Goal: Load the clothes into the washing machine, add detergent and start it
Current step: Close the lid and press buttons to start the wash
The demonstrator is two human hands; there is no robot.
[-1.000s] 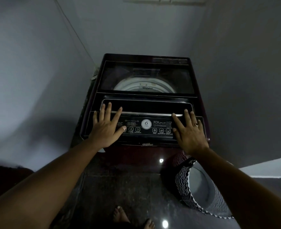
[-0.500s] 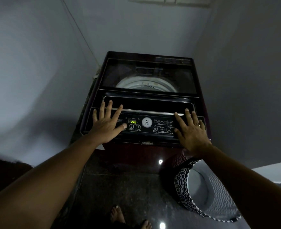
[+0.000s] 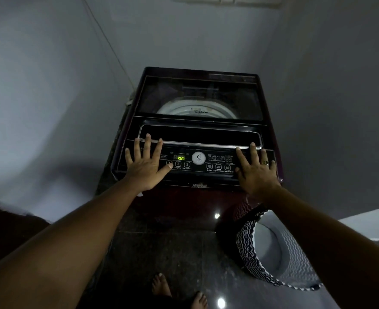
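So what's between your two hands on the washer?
In the head view, the control panel: a green display reading "on", numbered buttons, a round white badge, and three more buttons.

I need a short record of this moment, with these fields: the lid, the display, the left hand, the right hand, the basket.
lid: lid closed, drum visible through its glass
display: display lit green, reads "on"
left hand: left hand flat on the left end of the control panel, thumb tip at the button beside "2"
right hand: right hand flat on the panel's right end, fingers spread
basket: laundry basket on the floor, by the machine's front right corner
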